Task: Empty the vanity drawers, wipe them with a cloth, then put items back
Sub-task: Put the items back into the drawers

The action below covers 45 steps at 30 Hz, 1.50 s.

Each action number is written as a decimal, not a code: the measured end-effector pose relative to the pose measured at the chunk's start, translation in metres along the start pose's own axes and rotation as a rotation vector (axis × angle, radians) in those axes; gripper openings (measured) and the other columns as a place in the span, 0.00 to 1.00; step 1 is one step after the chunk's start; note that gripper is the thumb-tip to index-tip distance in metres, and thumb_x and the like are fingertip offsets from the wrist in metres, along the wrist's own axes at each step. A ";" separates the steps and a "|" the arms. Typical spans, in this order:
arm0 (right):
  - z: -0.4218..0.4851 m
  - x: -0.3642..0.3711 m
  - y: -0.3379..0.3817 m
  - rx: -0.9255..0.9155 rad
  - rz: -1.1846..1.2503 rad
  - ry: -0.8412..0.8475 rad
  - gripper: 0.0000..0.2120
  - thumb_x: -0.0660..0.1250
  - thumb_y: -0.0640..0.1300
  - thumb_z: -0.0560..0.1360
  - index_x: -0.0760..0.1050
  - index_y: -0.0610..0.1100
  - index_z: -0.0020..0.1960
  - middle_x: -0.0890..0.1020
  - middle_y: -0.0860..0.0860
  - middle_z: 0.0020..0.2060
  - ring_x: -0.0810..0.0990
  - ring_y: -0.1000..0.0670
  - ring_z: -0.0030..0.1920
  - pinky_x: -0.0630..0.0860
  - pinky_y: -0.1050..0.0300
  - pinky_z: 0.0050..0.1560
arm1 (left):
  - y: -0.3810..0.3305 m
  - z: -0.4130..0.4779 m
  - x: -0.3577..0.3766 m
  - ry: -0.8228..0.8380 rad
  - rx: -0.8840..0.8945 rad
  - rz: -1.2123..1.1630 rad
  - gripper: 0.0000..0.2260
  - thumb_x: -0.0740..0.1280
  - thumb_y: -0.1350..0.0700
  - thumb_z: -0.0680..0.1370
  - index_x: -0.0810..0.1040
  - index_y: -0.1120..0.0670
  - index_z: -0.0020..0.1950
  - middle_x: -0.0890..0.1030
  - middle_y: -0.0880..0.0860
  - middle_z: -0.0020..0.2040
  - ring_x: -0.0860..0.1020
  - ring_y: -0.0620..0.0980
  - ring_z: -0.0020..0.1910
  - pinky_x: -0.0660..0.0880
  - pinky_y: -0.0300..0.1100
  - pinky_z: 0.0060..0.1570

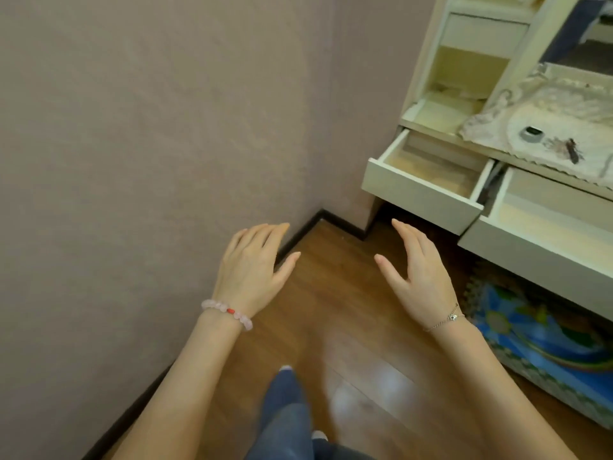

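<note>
A cream vanity (428, 126) stands at the upper right with two drawers pulled out. The left drawer (421, 190) shows a bare wooden bottom. The right drawer (544, 247) is also out, and what I see of its inside looks bare. My left hand (253, 273) and my right hand (419, 277) float over the wooden floor, below and left of the drawers, fingers straight, holding nothing. No cloth is in view.
A lace cover (544, 107) lies on the vanity top with a small grey round item (532, 133) and a dark hair clip (573, 150). A mauve wall (149, 127) closes the left side. A colourful mat (544, 346) lies under the vanity.
</note>
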State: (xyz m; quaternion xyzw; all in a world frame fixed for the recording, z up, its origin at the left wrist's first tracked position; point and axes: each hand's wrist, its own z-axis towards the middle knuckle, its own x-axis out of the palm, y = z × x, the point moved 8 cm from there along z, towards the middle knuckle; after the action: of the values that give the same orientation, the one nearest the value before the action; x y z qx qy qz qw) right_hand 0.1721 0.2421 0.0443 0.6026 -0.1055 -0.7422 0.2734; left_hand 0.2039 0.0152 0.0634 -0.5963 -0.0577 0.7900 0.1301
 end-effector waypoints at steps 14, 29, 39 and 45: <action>0.091 -0.014 -0.107 0.347 -0.048 -0.151 0.28 0.60 0.54 0.76 0.60 0.45 0.73 0.67 0.50 0.69 0.64 0.52 0.70 0.63 0.56 0.69 | -0.074 0.209 0.103 0.176 0.398 -0.140 0.21 0.61 0.47 0.78 0.70 0.56 0.68 0.76 0.52 0.63 0.72 0.51 0.64 0.64 0.46 0.65; 0.130 -0.063 -0.250 0.638 -0.095 -0.294 0.29 0.60 0.54 0.77 0.58 0.45 0.73 0.65 0.50 0.71 0.62 0.52 0.71 0.60 0.58 0.70 | -0.206 0.327 0.205 0.339 0.698 -0.196 0.22 0.59 0.44 0.78 0.69 0.54 0.68 0.76 0.52 0.63 0.71 0.51 0.64 0.64 0.46 0.65; 0.173 -0.108 -0.390 0.641 -0.081 -0.204 0.28 0.59 0.54 0.77 0.58 0.45 0.74 0.65 0.50 0.71 0.62 0.52 0.70 0.57 0.61 0.68 | -0.317 0.392 0.283 0.395 0.645 -0.175 0.21 0.60 0.45 0.78 0.70 0.54 0.68 0.76 0.53 0.62 0.73 0.52 0.63 0.64 0.46 0.65; 0.201 -0.126 -0.451 0.595 -0.057 -0.144 0.28 0.60 0.53 0.77 0.59 0.45 0.73 0.66 0.50 0.70 0.63 0.52 0.70 0.56 0.63 0.68 | -0.370 0.423 0.315 0.395 0.596 -0.149 0.21 0.59 0.45 0.78 0.71 0.55 0.67 0.77 0.53 0.62 0.73 0.52 0.63 0.65 0.47 0.64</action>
State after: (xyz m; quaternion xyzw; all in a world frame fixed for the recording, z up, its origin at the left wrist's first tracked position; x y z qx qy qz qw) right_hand -0.1293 0.6485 -0.0187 0.6050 -0.3205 -0.7267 0.0559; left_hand -0.2308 0.4836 -0.0180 -0.6675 0.1580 0.6300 0.3640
